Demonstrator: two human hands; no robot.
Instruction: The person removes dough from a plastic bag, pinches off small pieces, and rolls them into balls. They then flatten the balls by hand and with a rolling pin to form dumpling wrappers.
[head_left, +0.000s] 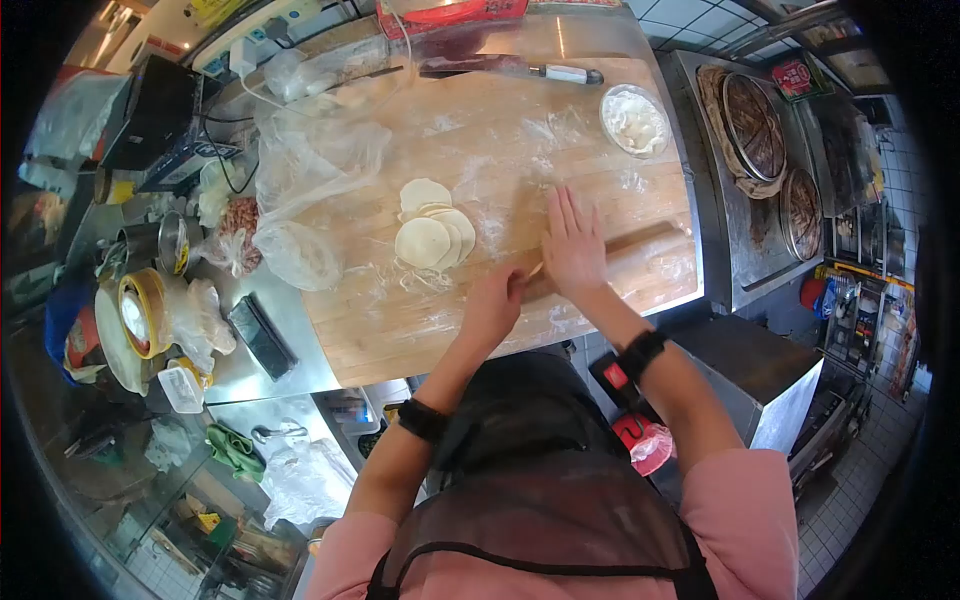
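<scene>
My right hand lies with its fingers stretched out, palm down over a wooden rolling pin on the floured board. Beside it on the left, my left hand has its fingers pinched together near the pin's left end. A thin pale edge shows between the hands; what the left fingers hold is hidden. Further left lies an overlapping pile of round dough wrappers, with thin dough scraps at its lower edge. A clear bowl of flour stands at the board's upper right.
A long knife lies along the board's back edge. Plastic bags cover the left side. A dark case rests on the steel counter at left. Round pans sit on the metal unit at right.
</scene>
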